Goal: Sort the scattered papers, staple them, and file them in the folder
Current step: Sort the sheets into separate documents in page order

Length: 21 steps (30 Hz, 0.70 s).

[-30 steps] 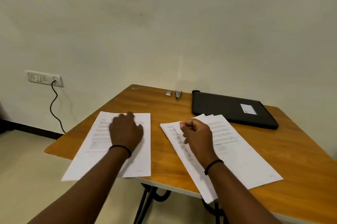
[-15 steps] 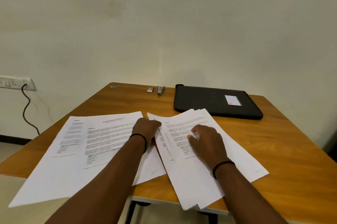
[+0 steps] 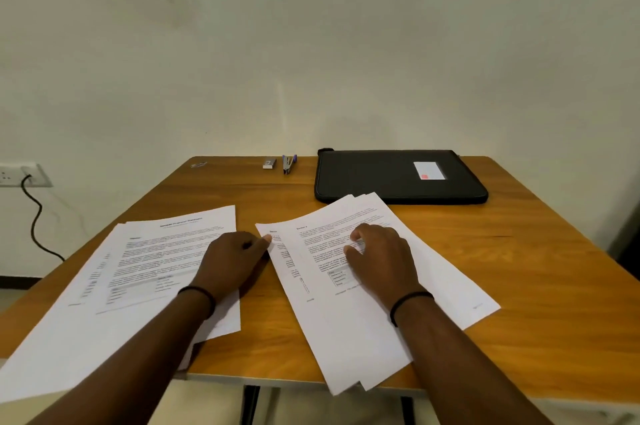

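Note:
Two loose piles of printed white sheets lie on the wooden table [image 3: 519, 251]. The left paper pile [image 3: 156, 251] is fanned and hangs over the table's front left edge. My left hand [image 3: 235, 262] rests at that pile's right edge, knuckles up, one fingertip touching the top left corner of the right paper pile [image 3: 440, 272]. Whether it pinches a sheet is hidden. My right hand [image 3: 377, 258] presses bent fingertips on the right pile's top sheet. The closed black folder [image 3: 381, 179] lies behind that pile, and a small stapler [image 3: 288, 164] lies left of the folder.
A small staple box [image 3: 269, 163] sits beside the stapler, and a tiny metallic item [image 3: 198, 165] lies at the far left corner. The table's far edge meets the wall. A wall socket [image 3: 17, 175] with a black cable [image 3: 34, 224] is at the left.
My left hand left the middle of the left pile and reached the right pile's edge. The left sheets fanned out. The piles, overlapping half a second ago, now lie apart.

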{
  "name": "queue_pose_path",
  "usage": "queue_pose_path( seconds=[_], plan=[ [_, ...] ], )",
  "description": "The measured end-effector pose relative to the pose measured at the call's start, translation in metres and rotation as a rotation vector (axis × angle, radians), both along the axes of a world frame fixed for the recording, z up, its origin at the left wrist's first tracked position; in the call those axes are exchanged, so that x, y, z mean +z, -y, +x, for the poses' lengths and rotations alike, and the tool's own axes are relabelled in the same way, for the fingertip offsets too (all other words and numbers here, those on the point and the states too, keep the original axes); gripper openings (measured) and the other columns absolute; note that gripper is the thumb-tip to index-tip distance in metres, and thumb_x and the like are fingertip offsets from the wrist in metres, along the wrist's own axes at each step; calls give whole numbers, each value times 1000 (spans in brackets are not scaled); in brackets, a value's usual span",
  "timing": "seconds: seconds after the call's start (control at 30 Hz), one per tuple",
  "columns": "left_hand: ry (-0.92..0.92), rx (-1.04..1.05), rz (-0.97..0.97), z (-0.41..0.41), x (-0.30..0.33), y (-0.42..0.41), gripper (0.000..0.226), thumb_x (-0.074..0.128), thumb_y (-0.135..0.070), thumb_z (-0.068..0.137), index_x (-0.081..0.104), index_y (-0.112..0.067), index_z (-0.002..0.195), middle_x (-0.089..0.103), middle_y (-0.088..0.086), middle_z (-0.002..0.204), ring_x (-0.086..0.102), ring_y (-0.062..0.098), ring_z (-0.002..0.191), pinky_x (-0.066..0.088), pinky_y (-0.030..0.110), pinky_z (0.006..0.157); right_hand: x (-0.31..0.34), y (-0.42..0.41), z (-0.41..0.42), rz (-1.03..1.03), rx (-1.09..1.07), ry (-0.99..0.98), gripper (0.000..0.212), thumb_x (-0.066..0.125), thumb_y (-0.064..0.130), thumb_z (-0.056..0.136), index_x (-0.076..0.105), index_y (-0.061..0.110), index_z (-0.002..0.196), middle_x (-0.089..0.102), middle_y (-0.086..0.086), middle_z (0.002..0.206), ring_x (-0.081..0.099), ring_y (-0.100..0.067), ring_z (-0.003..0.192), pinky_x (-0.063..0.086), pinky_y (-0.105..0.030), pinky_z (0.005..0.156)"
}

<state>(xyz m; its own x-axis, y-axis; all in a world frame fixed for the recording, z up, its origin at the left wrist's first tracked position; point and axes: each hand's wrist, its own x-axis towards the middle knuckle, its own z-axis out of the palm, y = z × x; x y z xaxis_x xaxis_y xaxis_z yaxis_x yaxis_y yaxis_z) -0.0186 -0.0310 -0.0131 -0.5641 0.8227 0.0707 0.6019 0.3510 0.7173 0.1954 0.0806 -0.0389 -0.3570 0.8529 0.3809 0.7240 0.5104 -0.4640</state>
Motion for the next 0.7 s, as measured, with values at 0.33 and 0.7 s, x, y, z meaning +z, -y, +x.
queue_pose_path(
  seconds=[0.33, 0.7],
  plan=[
    [924, 112, 133, 40, 33, -44, 2, 60, -12, 97, 59, -10, 97, 72, 12, 105, 72, 33, 90, 59, 47, 84, 6, 8, -2, -16, -33, -5, 27, 58, 43, 94, 65, 22, 109, 69, 4, 111, 60, -15, 102, 45, -30, 91],
    [1308, -178, 406, 23, 2, -59, 33, 57, -7, 96, 59, -15, 128, 70, 14, 121, 66, 41, 110, 46, 61, 101, 42, 1, -46, 58, 38, 63, 72, 50, 79, 79, 48, 24, 126, 60, 1, 122, 59, -18, 105, 52, -39, 88]
  ],
)
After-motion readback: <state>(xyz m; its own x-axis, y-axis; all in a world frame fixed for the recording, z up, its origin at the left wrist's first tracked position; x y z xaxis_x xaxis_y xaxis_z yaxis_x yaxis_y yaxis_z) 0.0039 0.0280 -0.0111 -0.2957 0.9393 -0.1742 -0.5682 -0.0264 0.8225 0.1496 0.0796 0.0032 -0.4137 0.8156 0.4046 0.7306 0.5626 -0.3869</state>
